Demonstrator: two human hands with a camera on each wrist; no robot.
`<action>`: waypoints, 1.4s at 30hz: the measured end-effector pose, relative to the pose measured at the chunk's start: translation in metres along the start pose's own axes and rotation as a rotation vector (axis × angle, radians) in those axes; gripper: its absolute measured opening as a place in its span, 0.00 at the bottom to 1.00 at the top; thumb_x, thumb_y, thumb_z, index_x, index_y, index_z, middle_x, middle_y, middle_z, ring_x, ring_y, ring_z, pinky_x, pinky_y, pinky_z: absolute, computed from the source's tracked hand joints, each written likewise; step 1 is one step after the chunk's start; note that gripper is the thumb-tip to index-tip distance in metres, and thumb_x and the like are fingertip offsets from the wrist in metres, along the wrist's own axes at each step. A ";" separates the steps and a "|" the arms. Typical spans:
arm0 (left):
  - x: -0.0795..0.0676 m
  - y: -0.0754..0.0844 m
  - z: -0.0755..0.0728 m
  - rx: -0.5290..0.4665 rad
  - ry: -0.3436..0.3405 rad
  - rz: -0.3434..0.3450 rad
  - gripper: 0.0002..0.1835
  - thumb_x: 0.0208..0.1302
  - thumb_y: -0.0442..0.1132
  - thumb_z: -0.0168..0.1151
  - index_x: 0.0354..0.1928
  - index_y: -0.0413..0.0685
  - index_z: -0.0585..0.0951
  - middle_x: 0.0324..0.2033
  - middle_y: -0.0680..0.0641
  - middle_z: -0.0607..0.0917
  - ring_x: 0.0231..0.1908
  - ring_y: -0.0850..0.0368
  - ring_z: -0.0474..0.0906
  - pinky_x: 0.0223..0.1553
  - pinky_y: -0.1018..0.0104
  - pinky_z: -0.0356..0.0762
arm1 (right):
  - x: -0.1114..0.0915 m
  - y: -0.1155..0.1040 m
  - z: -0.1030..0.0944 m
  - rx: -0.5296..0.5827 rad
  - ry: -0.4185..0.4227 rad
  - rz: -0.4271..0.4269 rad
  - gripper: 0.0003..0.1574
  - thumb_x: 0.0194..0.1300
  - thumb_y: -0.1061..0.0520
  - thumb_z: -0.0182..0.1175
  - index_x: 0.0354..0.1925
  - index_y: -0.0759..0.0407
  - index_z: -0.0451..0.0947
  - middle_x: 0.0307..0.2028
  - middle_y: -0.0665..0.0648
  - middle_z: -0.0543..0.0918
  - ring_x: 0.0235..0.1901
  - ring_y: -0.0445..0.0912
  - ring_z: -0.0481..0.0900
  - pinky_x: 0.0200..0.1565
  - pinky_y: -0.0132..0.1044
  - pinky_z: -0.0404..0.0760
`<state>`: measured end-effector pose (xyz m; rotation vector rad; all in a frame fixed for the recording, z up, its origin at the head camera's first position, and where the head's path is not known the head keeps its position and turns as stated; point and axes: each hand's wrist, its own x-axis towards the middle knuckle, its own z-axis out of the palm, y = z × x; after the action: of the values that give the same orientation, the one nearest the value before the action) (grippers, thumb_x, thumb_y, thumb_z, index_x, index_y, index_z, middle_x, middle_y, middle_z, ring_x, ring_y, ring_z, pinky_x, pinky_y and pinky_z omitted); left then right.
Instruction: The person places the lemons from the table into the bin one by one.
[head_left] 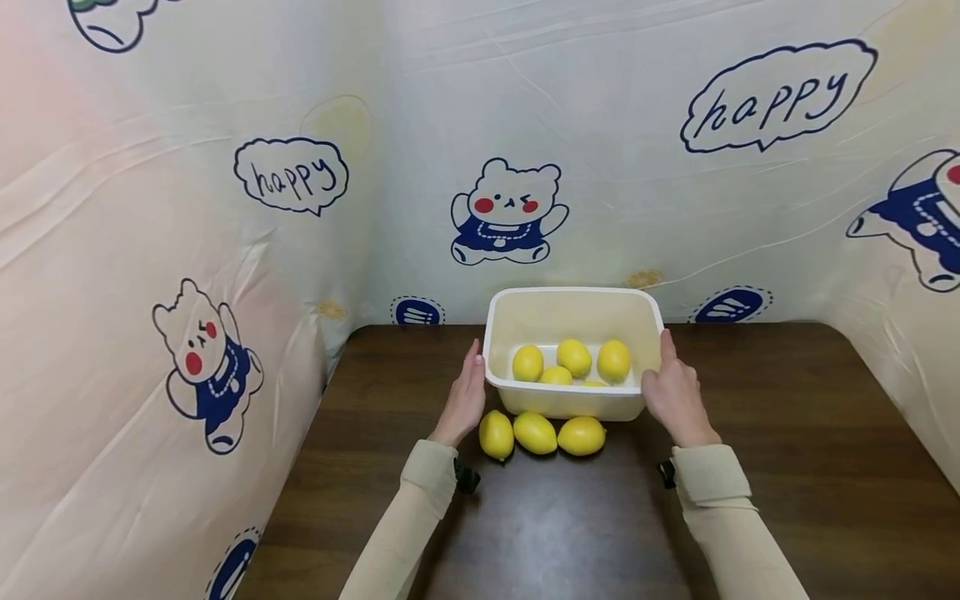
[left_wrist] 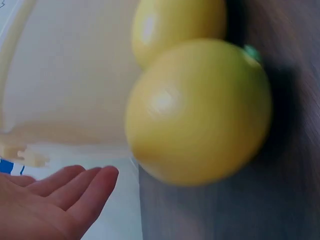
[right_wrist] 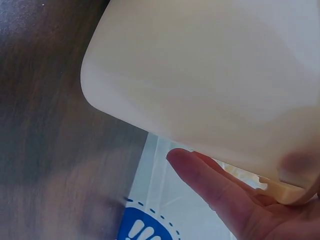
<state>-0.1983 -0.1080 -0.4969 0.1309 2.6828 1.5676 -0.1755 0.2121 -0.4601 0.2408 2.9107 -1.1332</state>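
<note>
A white plastic bin (head_left: 570,404) stands toward the far edge of the table, with several lemons (head_left: 613,361) inside. My left hand (head_left: 465,402) lies along its left side. In the left wrist view those fingers (left_wrist: 92,192) are extended near the rim. My right hand (head_left: 677,400) grips the right rim, thumb at the front corner and fingers along the outside. The right wrist view shows its straight fingers (right_wrist: 200,175) under the rim. Three lemons lie in a row before the bin: a left lemon (head_left: 497,435), a middle lemon (head_left: 536,433) and a right lemon (head_left: 582,436).
The dark wooden table (head_left: 795,433) extends to both sides of the bin. A pale printed cloth (head_left: 600,167) with cartoon bears hangs close behind the table and along both sides. Small black devices are strapped at both wrists.
</note>
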 end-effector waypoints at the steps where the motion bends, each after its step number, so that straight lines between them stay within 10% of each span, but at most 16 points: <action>1: -0.002 -0.002 -0.002 0.028 0.011 0.011 0.35 0.74 0.63 0.24 0.76 0.58 0.51 0.74 0.49 0.57 0.72 0.47 0.57 0.70 0.46 0.56 | 0.000 0.000 0.000 0.000 0.003 0.001 0.47 0.66 0.57 0.39 0.76 0.59 0.30 0.69 0.75 0.58 0.57 0.68 0.70 0.54 0.63 0.71; 15: -0.039 -0.036 -0.035 0.351 0.157 0.014 0.36 0.68 0.57 0.52 0.73 0.51 0.60 0.73 0.41 0.59 0.69 0.41 0.60 0.65 0.41 0.64 | -0.001 0.002 0.004 0.009 0.044 -0.007 0.46 0.66 0.57 0.38 0.77 0.56 0.31 0.69 0.75 0.59 0.55 0.69 0.72 0.51 0.63 0.73; 42: -0.067 -0.025 0.000 0.757 -0.168 0.315 0.34 0.64 0.55 0.59 0.71 0.55 0.65 0.70 0.43 0.65 0.64 0.37 0.67 0.55 0.37 0.72 | -0.001 0.004 0.006 0.024 0.071 -0.016 0.46 0.66 0.57 0.38 0.77 0.54 0.32 0.68 0.73 0.62 0.57 0.70 0.70 0.54 0.65 0.70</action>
<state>-0.1329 -0.1260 -0.5195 0.6861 3.0492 0.4492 -0.1742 0.2105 -0.4672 0.2635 2.9671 -1.1874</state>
